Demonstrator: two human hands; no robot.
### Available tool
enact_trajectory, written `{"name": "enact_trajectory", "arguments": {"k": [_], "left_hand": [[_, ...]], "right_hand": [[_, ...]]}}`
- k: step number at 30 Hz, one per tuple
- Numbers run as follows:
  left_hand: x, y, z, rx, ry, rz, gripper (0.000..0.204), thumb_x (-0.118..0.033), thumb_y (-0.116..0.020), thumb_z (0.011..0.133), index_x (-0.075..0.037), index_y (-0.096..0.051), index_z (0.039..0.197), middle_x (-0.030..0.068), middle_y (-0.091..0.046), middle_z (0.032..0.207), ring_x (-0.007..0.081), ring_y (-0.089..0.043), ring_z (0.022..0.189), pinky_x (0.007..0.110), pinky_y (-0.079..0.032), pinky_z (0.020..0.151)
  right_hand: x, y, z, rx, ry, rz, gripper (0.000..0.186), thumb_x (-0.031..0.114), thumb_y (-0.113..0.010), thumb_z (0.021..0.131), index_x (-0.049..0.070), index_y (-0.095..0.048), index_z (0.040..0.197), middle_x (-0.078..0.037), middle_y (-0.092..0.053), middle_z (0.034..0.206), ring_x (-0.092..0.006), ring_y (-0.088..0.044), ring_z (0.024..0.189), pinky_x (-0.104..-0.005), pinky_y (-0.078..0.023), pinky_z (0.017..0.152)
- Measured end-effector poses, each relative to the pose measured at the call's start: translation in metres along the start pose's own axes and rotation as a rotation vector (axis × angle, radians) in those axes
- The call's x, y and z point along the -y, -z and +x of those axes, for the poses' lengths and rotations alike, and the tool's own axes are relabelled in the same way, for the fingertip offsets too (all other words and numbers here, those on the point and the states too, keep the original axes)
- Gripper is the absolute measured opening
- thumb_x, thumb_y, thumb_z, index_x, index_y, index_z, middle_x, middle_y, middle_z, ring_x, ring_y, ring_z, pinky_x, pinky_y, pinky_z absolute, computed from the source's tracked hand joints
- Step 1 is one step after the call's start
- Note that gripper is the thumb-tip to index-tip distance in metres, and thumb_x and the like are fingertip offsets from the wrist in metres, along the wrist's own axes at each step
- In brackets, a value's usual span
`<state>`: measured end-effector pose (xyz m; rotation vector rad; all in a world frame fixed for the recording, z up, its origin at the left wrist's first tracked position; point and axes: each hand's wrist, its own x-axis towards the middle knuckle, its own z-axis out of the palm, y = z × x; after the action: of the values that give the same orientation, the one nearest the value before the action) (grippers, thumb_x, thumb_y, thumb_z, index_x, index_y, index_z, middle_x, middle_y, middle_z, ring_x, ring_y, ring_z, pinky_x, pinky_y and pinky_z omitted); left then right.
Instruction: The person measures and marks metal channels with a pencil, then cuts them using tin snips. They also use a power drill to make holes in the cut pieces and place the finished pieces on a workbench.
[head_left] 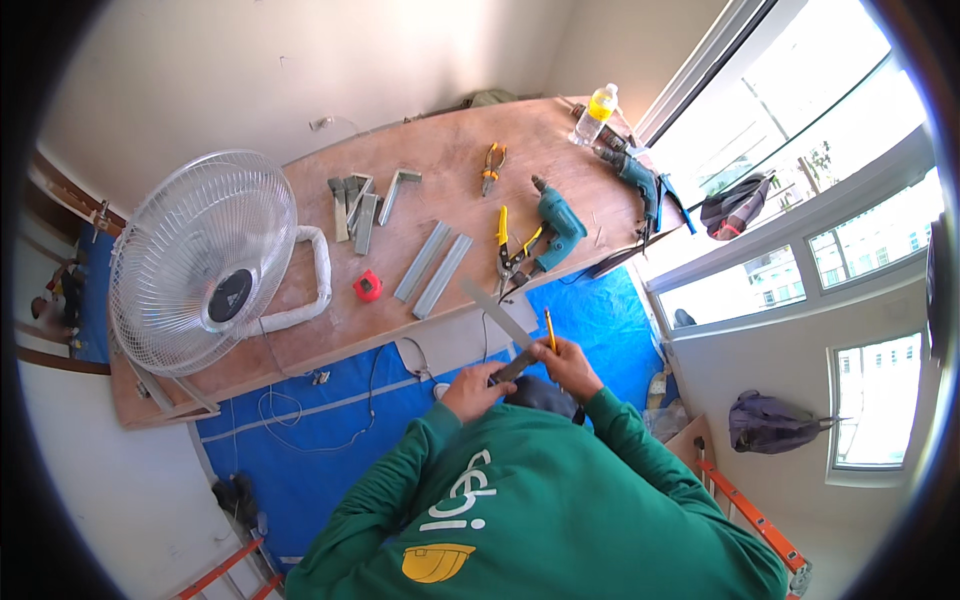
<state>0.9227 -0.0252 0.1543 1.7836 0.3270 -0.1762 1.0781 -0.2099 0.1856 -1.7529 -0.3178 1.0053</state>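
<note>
My left hand (pixel 472 393) is closed with its fingertips on the lower end of an L-shaped metal piece (pixel 508 321). One flat grey arm of that piece points up and left toward the table; the shorter, darker arm lies between my hands. My right hand (pixel 567 370) pinches a yellow pencil (pixel 550 328), its tip upward, and its fingers touch the piece near the corner. Both hands are in front of the table's near edge. On the wooden table (pixel 330 190) beyond them lie two metal channels (pixel 442 276), yellow-handled snips (pixel 508 250) and a teal drill (pixel 560 228).
A large fan (pixel 205 260) stands at the table's left. A red tape measure (pixel 367 286), short metal pieces (pixel 365 222), pliers (pixel 491 168), a second drill (pixel 637 180) and a bottle (pixel 596 115) are on the table. Cords cross the blue floor sheet (pixel 300 430). An orange ladder (pixel 750 515) is at right.
</note>
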Motion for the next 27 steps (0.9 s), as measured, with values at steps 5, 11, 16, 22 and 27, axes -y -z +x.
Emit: {"name": "enact_trajectory", "arguments": {"k": [5, 11, 16, 22, 27], "left_hand": [[-0.002, 0.029, 0.015, -0.028, 0.143, -0.058, 0.052, -0.041, -0.083, 0.092, -0.001, -0.073, 0.124, 0.0133, -0.075, 0.088, 0.0225, -0.071, 0.081, 0.039, -0.056, 0.079], [-0.006, 0.042, 0.047, -0.168, 0.107, -0.039, 0.052, -0.040, -0.082, 0.092, 0.000, -0.073, 0.125, 0.0187, -0.075, 0.092, 0.0275, -0.073, 0.085, 0.041, -0.055, 0.081], [-0.004, 0.031, 0.098, -0.195, 0.125, -0.063, 0.055, -0.038, -0.080, 0.096, 0.000, -0.069, 0.134, 0.0197, -0.076, 0.105, 0.0247, -0.073, 0.097, 0.040, -0.056, 0.089], [-0.007, 0.053, 0.123, -0.665, 0.200, 0.114, 0.046, -0.024, -0.078, 0.095, -0.004, -0.067, 0.136, 0.0186, -0.075, 0.104, 0.0300, -0.074, 0.096, 0.041, -0.057, 0.086], [0.024, 0.070, 0.106, -0.908, 0.406, 0.318, 0.035, -0.016, -0.076, 0.093, -0.007, -0.069, 0.127, 0.0170, -0.069, 0.112, 0.0388, -0.068, 0.104, 0.047, -0.054, 0.091]], "right_hand": [[0.010, 0.014, 0.039, -0.018, -0.159, 0.106, 0.037, 0.037, -0.067, 0.107, 0.003, -0.071, 0.120, 0.000, -0.072, 0.093, -0.0047, -0.050, 0.068, -0.0251, -0.043, 0.059], [0.038, 0.031, 0.097, 0.167, -0.160, 0.007, 0.039, 0.038, -0.070, 0.105, 0.003, -0.069, 0.122, 0.000, -0.067, 0.092, -0.0042, -0.046, 0.066, -0.0238, -0.037, 0.055], [0.045, 0.055, 0.168, 0.350, -0.155, -0.091, 0.035, 0.035, -0.072, 0.103, 0.003, -0.072, 0.118, 0.006, -0.058, 0.079, -0.0044, -0.047, 0.062, -0.0247, -0.039, 0.054], [0.061, 0.112, 0.251, 0.289, -0.101, -0.056, 0.027, 0.029, -0.075, 0.101, 0.005, -0.071, 0.112, 0.005, -0.061, 0.078, -0.0040, -0.047, 0.060, -0.0241, -0.037, 0.052], [0.069, 0.177, 0.310, 0.234, -0.073, -0.105, 0.025, 0.031, -0.073, 0.103, 0.006, -0.071, 0.105, 0.007, -0.054, 0.073, -0.0043, -0.045, 0.060, -0.0244, -0.036, 0.053]]}}
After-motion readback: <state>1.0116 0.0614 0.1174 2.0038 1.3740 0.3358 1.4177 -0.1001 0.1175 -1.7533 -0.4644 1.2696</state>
